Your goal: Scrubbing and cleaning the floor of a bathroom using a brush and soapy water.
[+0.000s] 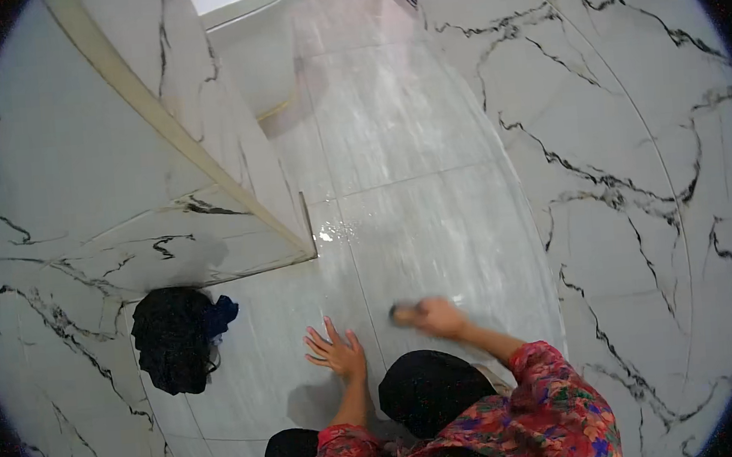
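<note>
My right hand [436, 318] is closed around a small brush-like tool [404, 314], brownish with a dark end, held low over the grey tiled floor [431, 242]. The hand and tool are blurred, so the tool's exact kind cannot be told. To the left, my left hand [337, 352] has its fingers spread and holds nothing; its palm faces the floor, and whether it presses on the tiles is hard to tell. Small shiny wet spots [334, 232] lie on the floor beyond both hands, near the partition's corner.
A black cloth bundle [173, 340] with a dark blue cloth [221, 314] lies at the left by the marbled wall. A marbled partition [233, 174] ends in a corner ahead. Behind it stands a white toilet [255, 50]. Another marbled wall [617, 144] runs along the right.
</note>
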